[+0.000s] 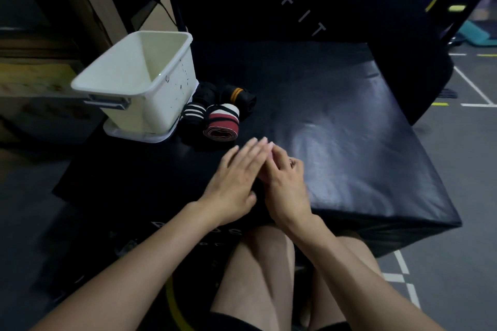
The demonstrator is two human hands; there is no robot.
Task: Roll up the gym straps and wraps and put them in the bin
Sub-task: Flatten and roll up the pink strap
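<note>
While held together over the near edge of a black padded gym box, seen from the head camera: left hand flat, fingers straight, laid over the fingers of the right hand. Right fingers loosely curled; whether anything sits in that grip, cannot tell. Left grip released, holding nothing. Standing at the box's far left corner, white plastic bin on its lid. Just beside the bin, on the box top, four rolled wraps: red-and-white roll, black roll with white stripes, black roll with orange band, plain black roll. Bare knees below.
</note>
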